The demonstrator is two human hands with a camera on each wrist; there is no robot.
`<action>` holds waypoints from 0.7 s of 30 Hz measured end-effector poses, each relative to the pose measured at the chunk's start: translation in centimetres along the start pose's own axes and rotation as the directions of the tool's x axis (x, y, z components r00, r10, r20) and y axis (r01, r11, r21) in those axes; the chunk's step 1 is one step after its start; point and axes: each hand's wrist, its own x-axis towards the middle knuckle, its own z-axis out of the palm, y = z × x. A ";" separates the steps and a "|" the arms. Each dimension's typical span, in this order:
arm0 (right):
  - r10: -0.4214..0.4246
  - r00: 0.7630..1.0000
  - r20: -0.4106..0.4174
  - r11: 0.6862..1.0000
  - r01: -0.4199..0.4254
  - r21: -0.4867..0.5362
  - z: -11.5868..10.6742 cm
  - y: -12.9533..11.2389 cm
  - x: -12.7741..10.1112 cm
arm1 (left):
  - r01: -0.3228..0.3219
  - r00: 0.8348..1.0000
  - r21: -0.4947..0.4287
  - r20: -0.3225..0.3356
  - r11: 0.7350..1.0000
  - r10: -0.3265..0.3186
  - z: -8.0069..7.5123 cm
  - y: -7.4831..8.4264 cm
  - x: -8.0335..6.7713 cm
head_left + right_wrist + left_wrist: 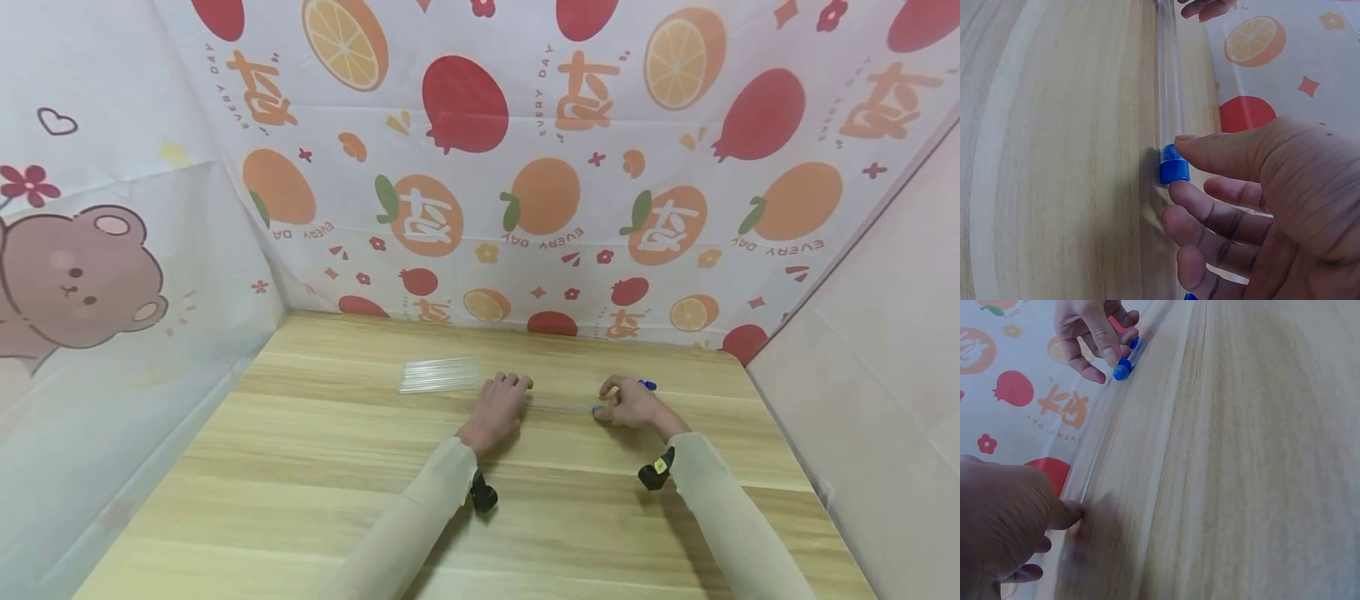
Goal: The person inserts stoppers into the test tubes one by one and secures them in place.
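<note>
A long clear tube (1170, 87) lies along the wooden table between the hands, with a blue cap (1174, 171) on its right end. My right hand (630, 404) is at that end; its thumb touches beside the cap and its index fingertip meets the cap's base. At the tube's other end, my left hand (497, 410) holds it with thumb and fingers, the thumb tip on it in the left wrist view. The left fingers are partly hidden there. Another blue cap (648, 385) lies just behind the right hand.
Several clear tubes (438, 375) lie side by side on the wooden table (315, 467), left of the left hand. A fruit-printed sheet (465, 250) hangs along the back edge, and pale sheets stand at both sides.
</note>
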 end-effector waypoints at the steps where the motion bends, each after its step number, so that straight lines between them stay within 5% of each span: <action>1: 0.002 1.000 -0.002 1.000 -0.002 0.002 0.0 0.0 0.0 | -0.001 1.000 0.003 -0.002 1.000 0.001 0.0 0.0 0.0; 9: -0.013 1.000 -0.018 0.999 0.013 -0.034 -0.4 0.5 -0.1 | 0.001 1.000 0.036 -0.001 0.999 -0.001 0.1 0.2 0.0; 21: -0.065 0.985 -0.163 0.995 0.052 -0.085 -4.0 0.2 -0.3 | -0.002 1.000 -0.012 -0.016 1.000 0.001 -0.9 -0.4 -0.3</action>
